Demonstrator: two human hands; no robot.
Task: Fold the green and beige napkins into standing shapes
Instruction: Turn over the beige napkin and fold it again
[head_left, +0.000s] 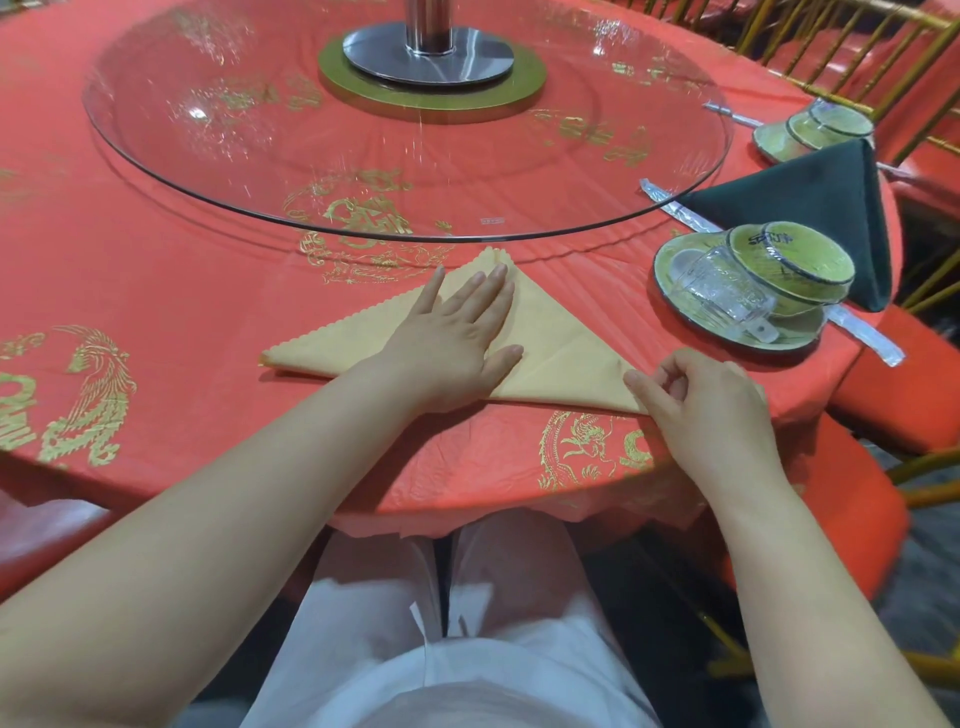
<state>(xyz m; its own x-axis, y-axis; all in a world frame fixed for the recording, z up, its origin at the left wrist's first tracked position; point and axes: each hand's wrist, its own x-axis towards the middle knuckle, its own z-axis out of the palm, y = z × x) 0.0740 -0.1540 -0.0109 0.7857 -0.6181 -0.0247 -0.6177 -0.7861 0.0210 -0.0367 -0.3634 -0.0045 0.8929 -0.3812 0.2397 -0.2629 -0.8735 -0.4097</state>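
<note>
One beige napkin at table edge, left hand flat, right hand pinching corner

The one camera rides on my head, facing forward and tilted steeply down. My lap and both forearms fill the lower half (the wide lens stretches them large), and the near rim of the round counter bows across the middle. My left hand and right hand sit close, near centre frame, on the beige napkin. Farther off, the glass turntable and its metal post reach the top edge; gold chairs crowd the upper right corner.
</note>
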